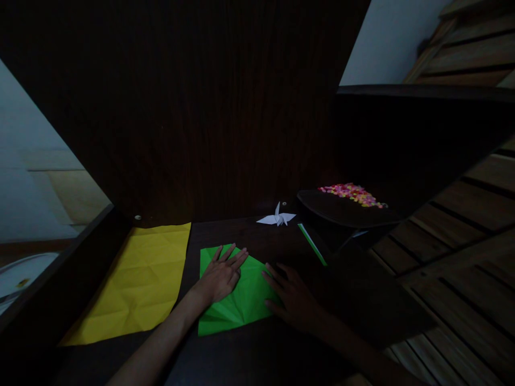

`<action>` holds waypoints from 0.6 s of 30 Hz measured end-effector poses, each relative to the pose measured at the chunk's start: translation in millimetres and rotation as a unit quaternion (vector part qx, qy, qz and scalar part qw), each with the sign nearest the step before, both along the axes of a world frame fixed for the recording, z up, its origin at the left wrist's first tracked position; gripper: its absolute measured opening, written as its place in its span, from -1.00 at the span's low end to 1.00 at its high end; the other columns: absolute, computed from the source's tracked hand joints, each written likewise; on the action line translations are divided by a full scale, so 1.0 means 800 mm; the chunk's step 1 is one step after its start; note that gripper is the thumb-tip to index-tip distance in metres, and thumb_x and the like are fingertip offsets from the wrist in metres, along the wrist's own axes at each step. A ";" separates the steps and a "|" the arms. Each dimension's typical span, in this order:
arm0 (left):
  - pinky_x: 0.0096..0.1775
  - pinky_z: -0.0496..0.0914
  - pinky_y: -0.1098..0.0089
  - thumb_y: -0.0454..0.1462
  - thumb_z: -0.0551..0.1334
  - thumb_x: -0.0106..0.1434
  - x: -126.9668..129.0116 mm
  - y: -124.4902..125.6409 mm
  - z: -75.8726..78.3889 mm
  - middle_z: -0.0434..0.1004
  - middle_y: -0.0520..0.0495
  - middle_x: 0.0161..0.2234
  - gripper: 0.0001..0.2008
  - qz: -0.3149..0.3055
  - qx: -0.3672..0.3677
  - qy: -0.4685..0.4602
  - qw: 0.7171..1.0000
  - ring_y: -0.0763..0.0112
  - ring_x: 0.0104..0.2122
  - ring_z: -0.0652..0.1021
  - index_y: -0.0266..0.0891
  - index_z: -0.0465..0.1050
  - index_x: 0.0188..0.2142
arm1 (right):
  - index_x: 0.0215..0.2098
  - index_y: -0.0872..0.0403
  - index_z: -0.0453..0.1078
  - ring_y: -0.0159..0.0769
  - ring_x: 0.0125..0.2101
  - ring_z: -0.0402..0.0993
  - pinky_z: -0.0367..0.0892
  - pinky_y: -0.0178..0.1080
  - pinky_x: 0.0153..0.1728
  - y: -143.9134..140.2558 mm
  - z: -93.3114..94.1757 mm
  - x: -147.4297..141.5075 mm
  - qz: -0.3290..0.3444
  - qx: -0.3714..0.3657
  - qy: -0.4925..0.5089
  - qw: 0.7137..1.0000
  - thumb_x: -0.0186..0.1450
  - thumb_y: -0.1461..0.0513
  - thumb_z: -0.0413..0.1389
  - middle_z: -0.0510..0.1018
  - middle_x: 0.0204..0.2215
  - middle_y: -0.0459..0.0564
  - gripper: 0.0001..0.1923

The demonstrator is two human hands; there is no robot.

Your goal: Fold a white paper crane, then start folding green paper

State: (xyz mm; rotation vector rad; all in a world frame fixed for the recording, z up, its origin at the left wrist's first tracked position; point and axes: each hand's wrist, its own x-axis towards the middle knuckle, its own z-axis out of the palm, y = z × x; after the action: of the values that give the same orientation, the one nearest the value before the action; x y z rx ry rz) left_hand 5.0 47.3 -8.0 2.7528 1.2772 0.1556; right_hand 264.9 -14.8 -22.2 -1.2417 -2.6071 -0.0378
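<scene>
From the head view we see both hands flat on a green sheet of paper that lies on a dark wooden desk, near its front middle. Our left hand rests on the sheet's upper left part, fingers spread and pressed down, palm over the paper; held so, we judge, it pins the sheet against sliding. Our right hand lies open at the sheet's right edge, fingers stretched toward the left across the paper, nothing pinched in it (it sits in shadow, so the fingertips are hard to make out). The sheet already carries crease lines running out from its middle.

Just to the left lies a larger yellow sheet, also creased, apart from the green one by a narrow strip of bare desk. Behind, near the dark back panel, stands a small white folded crane, well clear of our hands. A green strip lies slanted to its right, and beyond it a dark tray holds a heap of small coloured bits.

As for room, bare desk shows in front of the green sheet and between it and the crane; the right side is closed by a dark raised edge, with wooden planks beyond.
</scene>
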 end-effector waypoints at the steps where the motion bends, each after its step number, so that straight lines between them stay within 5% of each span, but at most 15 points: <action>1: 0.25 -0.06 -0.06 -0.30 -0.03 0.36 0.000 0.000 -0.001 0.04 0.07 0.33 -0.42 0.000 0.002 -0.002 1.000 0.10 0.32 0.04 -0.08 -0.06 0.35 | 0.32 0.08 0.08 0.06 0.21 0.09 0.22 0.11 0.13 -0.002 0.000 0.001 -0.002 0.001 -0.004 1.000 0.33 0.05 0.06 0.17 0.29 0.06 -0.35; 18: 0.23 -0.07 -0.15 -0.09 -0.12 0.45 0.000 -0.002 0.001 0.02 0.01 0.34 -0.52 -0.013 -0.003 -0.024 1.000 0.07 0.33 0.01 -0.02 0.00 0.32 | 0.16 0.08 0.34 0.04 0.21 0.13 0.23 0.13 0.12 0.009 0.015 0.000 -0.028 0.019 0.043 0.998 0.37 0.07 0.02 0.31 0.21 0.10 -0.55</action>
State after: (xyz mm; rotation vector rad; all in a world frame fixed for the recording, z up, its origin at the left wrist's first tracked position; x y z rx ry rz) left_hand 5.3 45.4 -7.3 2.7414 1.2267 0.2143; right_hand 265.2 -7.7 -10.3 -1.2741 -2.4865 -0.0431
